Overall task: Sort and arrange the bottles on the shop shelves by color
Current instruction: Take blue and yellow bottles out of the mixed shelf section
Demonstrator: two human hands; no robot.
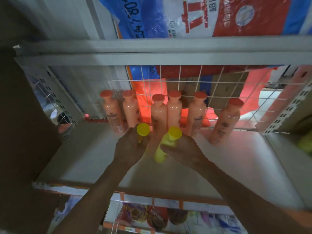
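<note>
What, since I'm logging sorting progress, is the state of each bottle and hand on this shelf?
left yellow bottle: capped, held, body mostly hidden.
right yellow bottle: capped, held, tilted.
left hand: grips the left yellow bottle.
right hand: grips the right yellow bottle.
pink bottles: six, capped, upright in a row along the wire grid; the rightmost stands apart.

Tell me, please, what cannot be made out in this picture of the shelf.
All in the head view:
Body of the left yellow bottle: hidden by the left hand; only its cap shows.
Labels on the pink bottles: blurred, unreadable.
The green thing at the right edge: cut off by the frame.
The packets on the lower shelf: blurred.
</note>
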